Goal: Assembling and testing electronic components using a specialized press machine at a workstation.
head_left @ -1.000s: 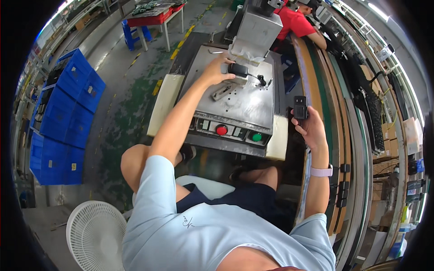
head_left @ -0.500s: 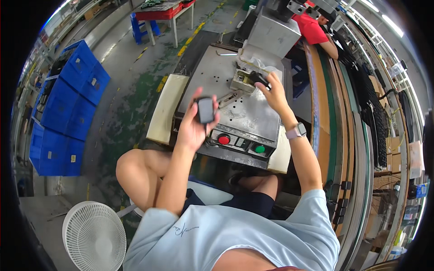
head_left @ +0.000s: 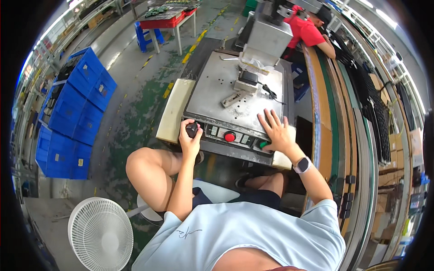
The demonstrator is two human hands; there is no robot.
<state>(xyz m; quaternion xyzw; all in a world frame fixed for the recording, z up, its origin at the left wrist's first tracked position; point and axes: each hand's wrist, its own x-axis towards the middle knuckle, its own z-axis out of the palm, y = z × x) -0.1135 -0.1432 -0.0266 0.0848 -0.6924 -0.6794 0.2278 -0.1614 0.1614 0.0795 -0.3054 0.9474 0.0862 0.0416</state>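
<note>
Left hand [head_left: 190, 140] grips a small black box [head_left: 192, 130], maybe so it won't fall; right hand [head_left: 281, 135] lies open by a round green button [head_left: 262, 144].

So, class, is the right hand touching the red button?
Apart: the head view shows the front panel between the right hand and the red button.

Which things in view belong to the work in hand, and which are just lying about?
In the work:
- machine
- corded adapter on it
- black block, in the left hand
- green button, at the right hand's thumb

Apparently just about:
- fan
- blue bins
- blue stool
- red trays
</note>
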